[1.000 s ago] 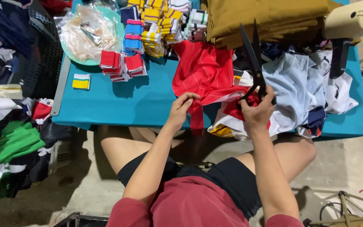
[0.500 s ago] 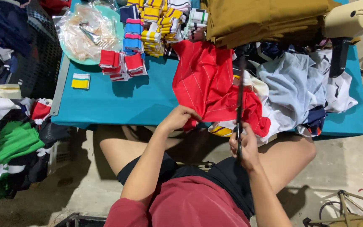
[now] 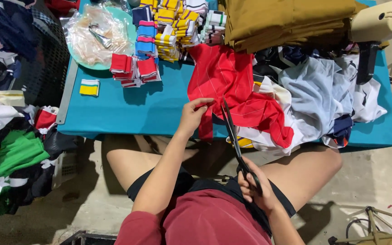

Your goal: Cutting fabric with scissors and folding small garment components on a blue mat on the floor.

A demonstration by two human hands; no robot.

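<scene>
My left hand (image 3: 193,115) pinches the edge of a red pinstriped cloth (image 3: 232,86) that lies on the teal table (image 3: 128,111) and hangs over its front edge. My right hand (image 3: 255,186) grips the handles of long black scissors (image 3: 233,136) above my lap. Their blades point up toward the cloth, close to my left fingers. I sit with my knees under the table.
Stacks of small striped knit bands (image 3: 159,27) and a round teal tray with a plastic bag (image 3: 97,36) sit at the back left. Folded mustard fabric (image 3: 286,18), a pile of mixed garments (image 3: 318,95) and a cream machine (image 3: 382,22) fill the right. Clothes heap on the floor, left (image 3: 10,149).
My right hand drew the scissors down from above the cloth pile to my lap, blades now aimed at the red cloth's edge. My left hand rose to pinch that edge.
</scene>
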